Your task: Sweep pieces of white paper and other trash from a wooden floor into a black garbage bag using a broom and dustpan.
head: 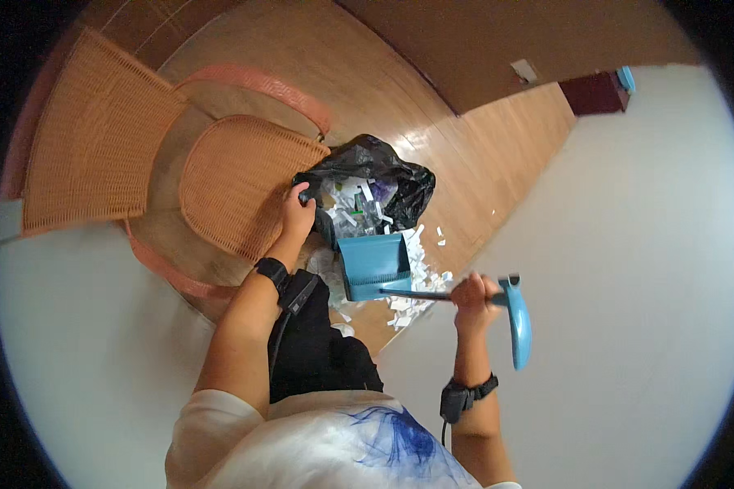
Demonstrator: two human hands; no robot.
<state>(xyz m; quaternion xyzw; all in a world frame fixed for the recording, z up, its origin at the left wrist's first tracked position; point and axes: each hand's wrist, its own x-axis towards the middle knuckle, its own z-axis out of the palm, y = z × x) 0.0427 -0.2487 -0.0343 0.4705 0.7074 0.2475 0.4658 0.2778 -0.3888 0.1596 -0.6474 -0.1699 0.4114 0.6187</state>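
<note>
My right hand (474, 299) grips the handle of a blue long-handled dustpan (376, 260), just below its curved grip (517, 330). The pan is tipped towards the mouth of a black plastic garbage bag (367, 153), its front lip at the bag's near edge. No scraps show in the pan. White paper scraps and clear plastic waste (358, 208) fill the bag's opening. My left hand (300, 211) holds the bag's rim on the left side. Many white paper scraps (425, 269) lie on the floor to the right of the pan.
A woven rattan armchair (244, 183) stands close on the left, against the bag. White wall (587, 275) runs along the right side. A large brown furniture panel (495, 49) is at the top, with a dark red box (594, 95) near the wall. The floor (465, 165) is wood-look.
</note>
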